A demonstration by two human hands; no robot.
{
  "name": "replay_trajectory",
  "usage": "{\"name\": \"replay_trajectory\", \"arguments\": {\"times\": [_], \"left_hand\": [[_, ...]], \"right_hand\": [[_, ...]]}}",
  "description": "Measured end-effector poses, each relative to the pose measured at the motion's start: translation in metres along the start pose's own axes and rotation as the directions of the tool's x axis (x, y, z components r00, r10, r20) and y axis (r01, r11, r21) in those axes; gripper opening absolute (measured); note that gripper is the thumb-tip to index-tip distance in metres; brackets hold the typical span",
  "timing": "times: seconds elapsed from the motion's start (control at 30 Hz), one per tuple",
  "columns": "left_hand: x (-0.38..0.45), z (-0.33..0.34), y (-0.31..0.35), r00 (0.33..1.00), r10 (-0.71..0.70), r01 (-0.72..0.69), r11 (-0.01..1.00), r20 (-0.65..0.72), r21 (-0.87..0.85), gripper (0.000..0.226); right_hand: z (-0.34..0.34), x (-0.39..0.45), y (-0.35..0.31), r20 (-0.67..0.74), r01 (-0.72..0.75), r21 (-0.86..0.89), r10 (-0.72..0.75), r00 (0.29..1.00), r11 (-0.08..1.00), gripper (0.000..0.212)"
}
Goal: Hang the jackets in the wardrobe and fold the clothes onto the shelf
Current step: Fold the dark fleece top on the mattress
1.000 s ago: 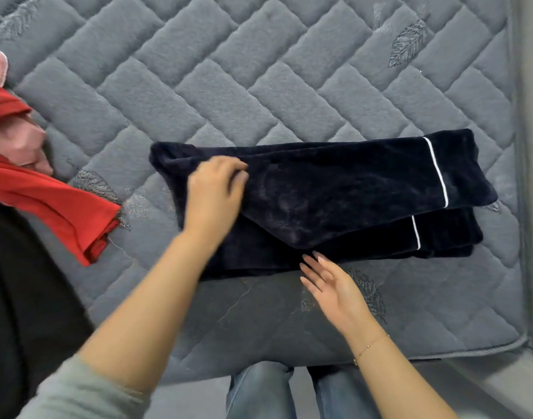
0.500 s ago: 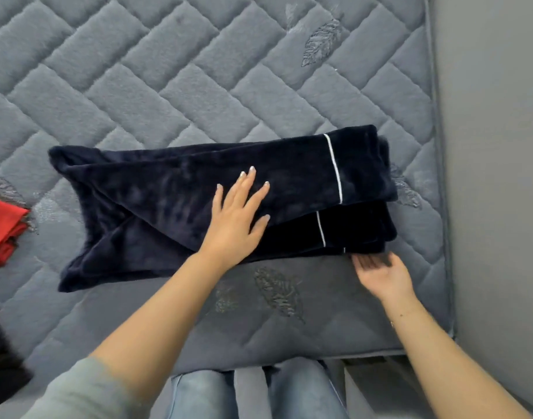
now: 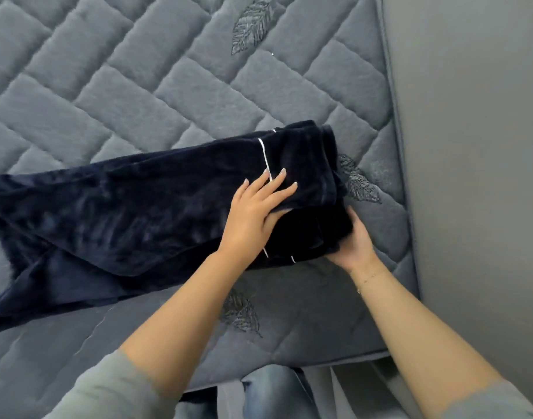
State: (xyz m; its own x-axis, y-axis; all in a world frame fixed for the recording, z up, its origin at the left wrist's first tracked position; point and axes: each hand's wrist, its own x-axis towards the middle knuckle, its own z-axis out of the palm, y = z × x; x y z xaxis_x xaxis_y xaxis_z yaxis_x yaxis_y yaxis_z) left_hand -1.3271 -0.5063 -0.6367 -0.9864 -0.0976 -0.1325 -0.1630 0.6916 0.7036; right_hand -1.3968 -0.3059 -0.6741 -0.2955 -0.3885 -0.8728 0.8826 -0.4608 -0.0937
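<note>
Dark navy plush garment (image 3: 132,225) folded lengthwise, lying across grey quilted mattress (image 3: 138,86), wide end at left edge of view, cuffs with thin white piping (image 3: 264,157) at right, near mattress edge. Left hand (image 3: 256,213) on top layer near piping: fingers straight and spread on upper surface, thumb tucked beneath the fold, pinching that layer. Right hand (image 3: 354,240) palm up under lower cuffs at garment's right end, fingers hidden by fabric; grip cannot be determined. Grey wall (image 3: 470,146) beside mattress at far right.
</note>
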Motion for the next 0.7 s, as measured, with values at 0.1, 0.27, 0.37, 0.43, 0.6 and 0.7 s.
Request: {"name": "replay_trajectory", "arguments": {"times": [0.1,0.27,0.37,0.43,0.6,0.7], "left_hand": [[-0.009,-0.001,-0.003,0.997,-0.014,0.001,0.985,0.075,0.173,0.06],[0.019,0.011,0.012,0.991,-0.126,0.134,0.943,-0.046,0.303,0.075],[0.034,0.009,0.015,0.978,-0.191,0.204,0.959,-0.08,0.195,0.059],[0.034,0.001,0.017,0.973,-0.211,0.216,0.975,-0.096,0.048,0.051],[-0.001,-0.021,0.022,0.996,-0.056,0.057,0.998,-0.07,0.007,0.064],[-0.022,-0.004,0.027,0.949,-0.108,0.047,0.978,0.297,0.205,0.087]], "right_hand": [[-0.003,0.003,-0.003,0.036,-0.035,0.028,0.034,0.999,0.999,0.065],[-0.004,0.009,-0.007,0.025,-0.056,-0.004,0.056,0.998,0.998,0.067],[-0.005,0.008,-0.009,0.043,-0.06,-0.004,0.06,0.997,0.998,0.068],[-0.006,0.006,-0.01,0.052,-0.066,0.0,0.066,0.996,0.998,0.068],[-0.001,0.004,-0.008,0.108,-0.042,-0.029,0.045,0.993,0.999,0.064],[0.002,0.002,-0.01,0.088,-0.072,-0.032,0.074,0.993,0.997,0.065]]}}
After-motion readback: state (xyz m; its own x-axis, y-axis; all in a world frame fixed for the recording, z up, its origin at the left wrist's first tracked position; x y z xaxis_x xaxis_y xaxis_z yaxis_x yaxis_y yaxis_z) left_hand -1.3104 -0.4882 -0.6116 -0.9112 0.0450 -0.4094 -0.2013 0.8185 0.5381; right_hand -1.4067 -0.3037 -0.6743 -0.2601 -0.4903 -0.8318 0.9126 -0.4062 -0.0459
